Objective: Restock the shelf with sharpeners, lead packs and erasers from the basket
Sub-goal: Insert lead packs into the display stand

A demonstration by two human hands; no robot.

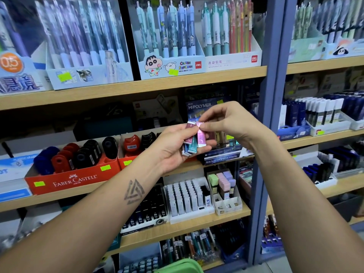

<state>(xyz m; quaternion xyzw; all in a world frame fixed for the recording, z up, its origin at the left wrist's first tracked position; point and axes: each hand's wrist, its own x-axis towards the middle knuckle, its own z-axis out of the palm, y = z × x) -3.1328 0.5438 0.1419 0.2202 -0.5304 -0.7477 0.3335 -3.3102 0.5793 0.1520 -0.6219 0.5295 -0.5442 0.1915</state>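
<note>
At the centre of the frame the left hand (173, 146) grips a fanned bunch of slim erasers (192, 143) — about five, in maroon, teal, blue and pink sleeves, though the overlap makes the count uncertain. The right hand (230, 123) pinches the top of the pink eraser (201, 134) between thumb and forefinger, its other fingers loosely curled. Both hands are raised in front of the middle shelf (226, 87).

Behind them stands a dark Hi-Polymer eraser display (208, 109), mostly hidden by the hands. At left centre two red Faber-Castell boxes (74, 178) hold blue, red and black sharpeners (92, 150); the second box is partly covered by the left wrist. Lower down, white lead packs (185, 198) stand in rows beside pastel erasers (222, 182).

The shelving is light wood with blue-grey uprights, and pens fill the top row. A green basket rim (181, 266) — cut off — shows at the bottom edge. The frame's edges are blurred.
</note>
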